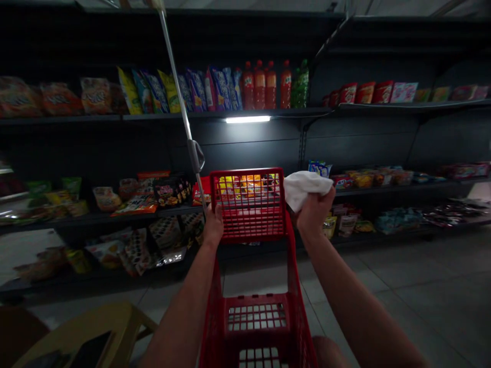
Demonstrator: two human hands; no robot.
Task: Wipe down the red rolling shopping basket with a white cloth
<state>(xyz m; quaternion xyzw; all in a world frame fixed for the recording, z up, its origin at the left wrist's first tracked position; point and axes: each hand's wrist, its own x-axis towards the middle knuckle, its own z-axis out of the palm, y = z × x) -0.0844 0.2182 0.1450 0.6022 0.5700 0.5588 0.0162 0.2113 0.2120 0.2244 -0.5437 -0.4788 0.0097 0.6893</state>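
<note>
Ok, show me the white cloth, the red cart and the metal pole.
white cloth (307, 189), head view, point on its middle.
red cart (249, 204), head view, point on its front mesh wall.
metal pole (175, 87), head view, point on its upper shaft.

"What's above the left hand (213, 227)?"

"Blue and yellow snack bags (180, 91) on a high shelf (76, 120), red bottles (264, 86) just beside them."

"And below, further left?"

"Snack packets (134, 204), then a tan plastic stool (95, 327). Grey floor tiles (402, 271) lie right of the right hand (314, 214)."
</note>
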